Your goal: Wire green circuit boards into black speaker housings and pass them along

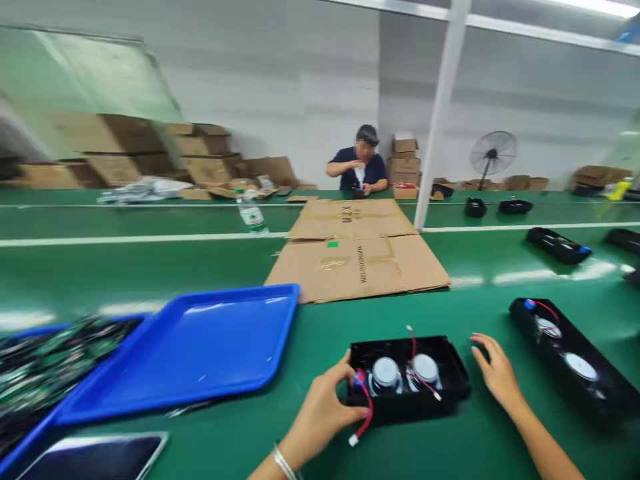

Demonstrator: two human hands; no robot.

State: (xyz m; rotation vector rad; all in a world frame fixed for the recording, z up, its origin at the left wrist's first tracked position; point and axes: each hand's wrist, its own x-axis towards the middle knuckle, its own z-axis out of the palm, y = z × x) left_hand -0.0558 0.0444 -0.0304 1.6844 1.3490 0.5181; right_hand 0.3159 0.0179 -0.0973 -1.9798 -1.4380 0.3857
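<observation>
A black speaker housing (407,408) with two round silver speakers and red wires lies open side up on the green bench. My left hand (327,400) grips its left end, thumb on the near edge and fingers on the far side. Beside its right end, without touching it, my right hand (495,370) has its fingers apart and holds nothing. A white connector (354,440) on a red wire hangs over the near edge. Farther right lies a second black housing (575,360), also with two speakers and a red wire.
An empty blue tray (225,340) sits left, beside a tray heaped with circuit boards (65,367). A tablet-like device (95,457) lies near left. Flattened cardboard (355,260), a bottle (253,215) and a white post (443,120) stand beyond. A person (360,167) works across the bench.
</observation>
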